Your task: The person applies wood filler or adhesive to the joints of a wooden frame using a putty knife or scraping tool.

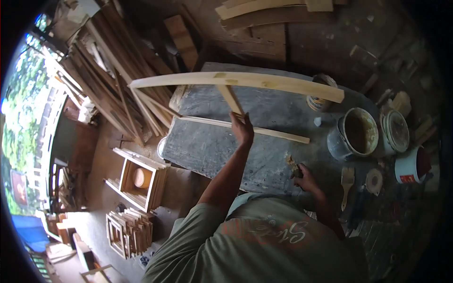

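Observation:
My left hand (243,129) is wrapped round the short crosspiece of a wooden frame (283,85), which is raised and tilted over the grey worktable (203,144). The frame's long pale rail spans the view from left to right. Below it a thin wooden strip (278,135) lies across the table, passing behind my left hand. My right hand (308,180) is closed round the dark handle of a small tool (291,162) with a yellowish, crusted end, held low over the table's near side.
Buckets (361,132), a lidded tub (395,131) and a white container (411,166) stand at the right, near a paintbrush (348,181). A can (318,101) is behind the rail. Stacked small frames (132,233) and leaning planks (101,70) are at the left.

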`<state>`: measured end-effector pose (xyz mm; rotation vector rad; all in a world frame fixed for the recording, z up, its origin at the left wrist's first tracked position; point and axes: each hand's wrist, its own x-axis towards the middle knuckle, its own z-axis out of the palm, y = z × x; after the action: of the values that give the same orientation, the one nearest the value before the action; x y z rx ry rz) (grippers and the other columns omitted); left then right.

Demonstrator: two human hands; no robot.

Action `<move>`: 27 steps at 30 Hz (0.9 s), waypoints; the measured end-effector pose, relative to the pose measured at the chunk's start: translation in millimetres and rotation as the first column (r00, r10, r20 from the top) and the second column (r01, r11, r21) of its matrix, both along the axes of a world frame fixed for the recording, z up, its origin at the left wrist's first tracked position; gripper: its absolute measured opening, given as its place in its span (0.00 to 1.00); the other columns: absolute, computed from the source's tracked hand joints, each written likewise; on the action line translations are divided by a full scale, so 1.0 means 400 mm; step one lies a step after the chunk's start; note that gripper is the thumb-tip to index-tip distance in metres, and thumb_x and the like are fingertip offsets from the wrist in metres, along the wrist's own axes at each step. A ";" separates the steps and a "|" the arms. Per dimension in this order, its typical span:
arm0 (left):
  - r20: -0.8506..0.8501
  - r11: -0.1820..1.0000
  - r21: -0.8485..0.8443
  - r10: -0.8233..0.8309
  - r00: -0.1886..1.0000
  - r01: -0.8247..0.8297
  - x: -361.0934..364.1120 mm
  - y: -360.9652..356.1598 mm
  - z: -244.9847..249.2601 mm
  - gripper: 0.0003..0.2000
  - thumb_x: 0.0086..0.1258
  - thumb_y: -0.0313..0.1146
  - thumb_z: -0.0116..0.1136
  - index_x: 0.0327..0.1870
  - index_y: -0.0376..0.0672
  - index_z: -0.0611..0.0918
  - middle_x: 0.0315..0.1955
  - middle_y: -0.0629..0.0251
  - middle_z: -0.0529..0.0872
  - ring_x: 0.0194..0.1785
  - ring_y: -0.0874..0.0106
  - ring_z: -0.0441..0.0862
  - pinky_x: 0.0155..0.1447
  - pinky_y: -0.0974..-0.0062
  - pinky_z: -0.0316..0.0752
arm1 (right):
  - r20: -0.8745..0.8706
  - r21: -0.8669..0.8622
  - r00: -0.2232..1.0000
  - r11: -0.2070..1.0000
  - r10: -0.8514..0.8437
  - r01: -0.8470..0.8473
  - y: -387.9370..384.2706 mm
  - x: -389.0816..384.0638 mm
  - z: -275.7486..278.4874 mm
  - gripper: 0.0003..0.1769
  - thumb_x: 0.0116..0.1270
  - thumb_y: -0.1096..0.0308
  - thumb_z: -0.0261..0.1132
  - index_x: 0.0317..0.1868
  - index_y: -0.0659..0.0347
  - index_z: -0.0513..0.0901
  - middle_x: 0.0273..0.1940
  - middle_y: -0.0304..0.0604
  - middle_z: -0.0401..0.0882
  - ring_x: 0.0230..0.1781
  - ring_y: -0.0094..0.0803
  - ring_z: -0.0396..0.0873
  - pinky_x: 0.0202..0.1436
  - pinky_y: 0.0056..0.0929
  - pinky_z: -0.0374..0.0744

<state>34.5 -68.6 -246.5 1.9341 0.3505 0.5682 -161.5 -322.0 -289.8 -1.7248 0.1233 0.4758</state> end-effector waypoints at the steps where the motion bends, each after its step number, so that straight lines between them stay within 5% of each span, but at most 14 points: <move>1: 0.021 0.999 0.044 -0.032 0.999 0.031 -0.007 0.008 0.018 0.22 0.68 0.33 0.63 0.59 0.39 0.67 0.42 0.40 0.81 0.48 0.39 0.79 0.49 0.53 0.73 | 0.010 0.000 0.999 1.000 0.030 -0.030 0.012 0.002 0.001 0.25 0.52 0.83 0.64 0.52 0.63 0.72 0.38 0.43 0.82 0.28 0.27 0.80 0.28 0.28 0.79; 5: -0.015 0.983 0.047 -0.175 0.984 0.176 -0.040 0.044 0.078 0.25 0.64 0.32 0.67 0.59 0.39 0.68 0.49 0.42 0.79 0.54 0.42 0.77 0.54 0.56 0.73 | 0.047 0.065 0.996 0.995 0.074 -0.077 0.030 0.013 0.012 0.28 0.51 0.85 0.64 0.55 0.63 0.71 0.40 0.44 0.82 0.30 0.27 0.80 0.32 0.28 0.81; 8: 0.105 0.955 0.284 -0.115 0.988 0.081 -0.093 0.108 0.137 0.30 0.60 0.31 0.71 0.61 0.37 0.68 0.52 0.48 0.77 0.59 0.50 0.74 0.62 0.58 0.69 | 0.018 0.167 1.000 0.986 0.015 -0.018 0.052 0.005 0.073 0.28 0.53 0.84 0.65 0.56 0.63 0.71 0.41 0.44 0.82 0.33 0.28 0.81 0.36 0.28 0.82; 10: 0.428 0.872 0.485 -0.173 0.887 -0.064 -0.112 0.189 0.293 0.31 0.57 0.29 0.73 0.61 0.38 0.70 0.56 0.50 0.74 0.62 0.52 0.71 0.66 0.57 0.66 | -0.022 0.223 0.999 0.974 -0.026 0.030 0.075 0.008 0.134 0.28 0.56 0.83 0.65 0.58 0.64 0.70 0.41 0.44 0.81 0.34 0.28 0.81 0.37 0.28 0.82; 11: 0.547 0.861 0.505 -0.263 0.794 -0.063 -0.075 0.238 0.387 0.26 0.57 0.30 0.70 0.56 0.38 0.72 0.50 0.48 0.76 0.57 0.48 0.72 0.63 0.49 0.65 | -0.056 0.241 0.998 0.969 -0.039 0.051 0.085 0.010 0.165 0.29 0.58 0.82 0.65 0.60 0.64 0.69 0.41 0.44 0.81 0.34 0.28 0.81 0.37 0.28 0.81; 12: 0.606 0.830 0.536 -0.248 0.756 -0.157 -0.027 0.277 0.482 0.24 0.58 0.32 0.70 0.53 0.37 0.74 0.48 0.48 0.76 0.56 0.48 0.73 0.61 0.51 0.66 | -0.102 0.252 0.993 0.965 -0.050 0.075 0.096 0.002 0.182 0.29 0.60 0.82 0.64 0.62 0.65 0.68 0.42 0.44 0.81 0.34 0.28 0.81 0.37 0.28 0.81; 13: 0.595 0.789 0.575 -0.221 0.773 -0.217 0.040 0.325 0.550 0.21 0.61 0.34 0.68 0.51 0.37 0.75 0.46 0.49 0.77 0.54 0.48 0.73 0.61 0.52 0.67 | -0.084 0.297 0.992 0.948 -0.096 0.117 0.113 0.003 0.177 0.23 0.65 0.77 0.62 0.60 0.66 0.70 0.41 0.44 0.81 0.32 0.28 0.80 0.36 0.28 0.80; 16: 0.396 0.651 0.757 -0.395 0.829 -0.051 0.227 0.400 0.721 0.22 0.69 0.45 0.61 0.55 0.37 0.77 0.49 0.49 0.80 0.55 0.45 0.74 0.63 0.52 0.67 | -0.016 0.335 0.990 0.932 -0.138 0.135 0.170 0.044 0.157 0.17 0.74 0.63 0.59 0.56 0.63 0.73 0.41 0.45 0.82 0.29 0.27 0.80 0.34 0.27 0.80; 19: 0.008 0.517 0.807 -0.493 0.870 0.286 0.374 0.444 0.619 0.27 0.74 0.55 0.50 0.57 0.37 0.78 0.53 0.47 0.81 0.61 0.45 0.73 0.64 0.52 0.68 | -0.104 0.371 0.937 0.861 -0.334 0.348 0.258 0.086 0.180 0.23 0.77 0.51 0.54 0.57 0.63 0.74 0.43 0.45 0.83 0.28 0.26 0.79 0.32 0.27 0.78; 21: -0.306 0.411 0.734 -0.510 0.804 0.541 0.333 0.405 0.693 0.30 0.76 0.58 0.42 0.57 0.38 0.79 0.55 0.46 0.80 0.64 0.46 0.72 0.64 0.52 0.69 | -0.175 0.454 0.912 0.791 -0.371 0.409 0.304 0.124 0.158 0.25 0.77 0.49 0.53 0.59 0.63 0.74 0.45 0.45 0.83 0.28 0.26 0.79 0.33 0.27 0.78; 27: -0.216 0.481 0.532 -0.719 0.661 0.697 0.402 0.424 0.648 0.35 0.78 0.62 0.32 0.53 0.35 0.81 0.49 0.41 0.83 0.58 0.45 0.77 0.62 0.56 0.69 | -0.200 0.494 0.834 0.683 -0.513 0.539 0.437 0.182 0.135 0.26 0.76 0.52 0.55 0.63 0.65 0.73 0.46 0.45 0.83 0.29 0.25 0.79 0.34 0.27 0.79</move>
<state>195.4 100.8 12.8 2.3997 -0.7598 0.1283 -88.7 -147.1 -235.7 -1.0499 0.4690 0.0910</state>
